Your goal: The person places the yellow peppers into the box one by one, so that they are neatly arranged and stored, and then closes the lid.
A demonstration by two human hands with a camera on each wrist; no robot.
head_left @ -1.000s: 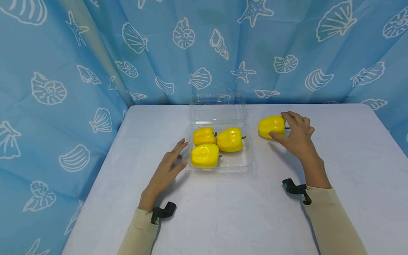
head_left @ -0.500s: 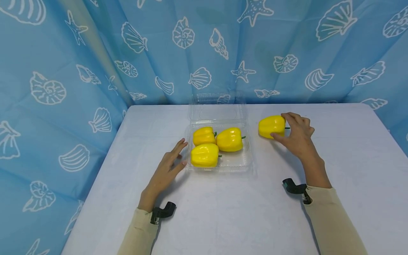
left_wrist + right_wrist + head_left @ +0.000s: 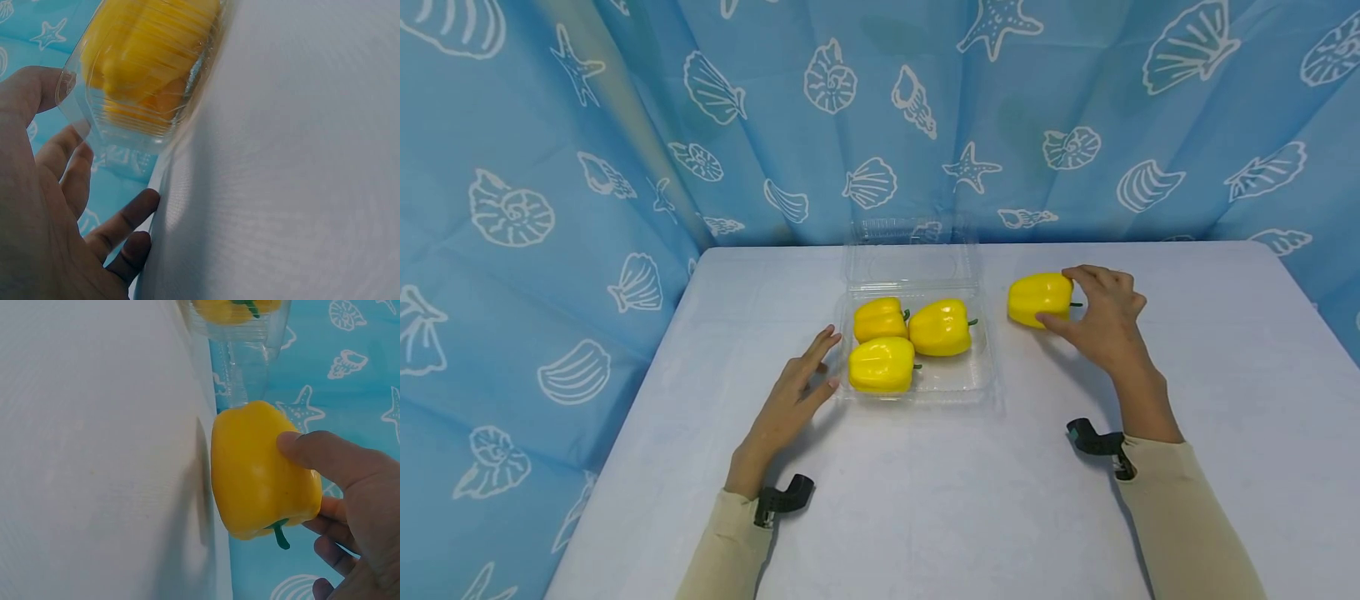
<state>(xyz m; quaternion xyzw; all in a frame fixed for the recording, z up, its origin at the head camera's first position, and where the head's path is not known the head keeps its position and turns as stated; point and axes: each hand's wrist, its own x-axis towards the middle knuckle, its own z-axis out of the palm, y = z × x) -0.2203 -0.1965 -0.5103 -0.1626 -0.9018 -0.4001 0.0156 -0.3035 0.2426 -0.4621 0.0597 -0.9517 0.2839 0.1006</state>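
My right hand (image 3: 1103,319) holds a yellow bell pepper (image 3: 1037,300) with a green stem, right of a clear plastic clamshell box (image 3: 951,379). In the right wrist view the thumb (image 3: 325,453) lies on the pepper's side and fingers reach behind it. Three more yellow bell peppers lie in the box: one at the back left (image 3: 878,321), one at the right (image 3: 942,327) and one at the front left (image 3: 881,365). My left hand (image 3: 786,400) is at the box's left edge, fingers spread; its thumb (image 3: 47,87) seems to touch the clear rim in the left wrist view.
The box's clear lid (image 3: 912,258) stands open at the back, towards the table's far edge. A white cloth covers the table (image 3: 925,500). Behind and at the left hangs a blue curtain (image 3: 865,100) with white shell and starfish prints.
My right hand has shifted very slightly to the right, its thumb a touch nearer the pepper's stem end. The left hand, the box and the peppers in it stay in place.
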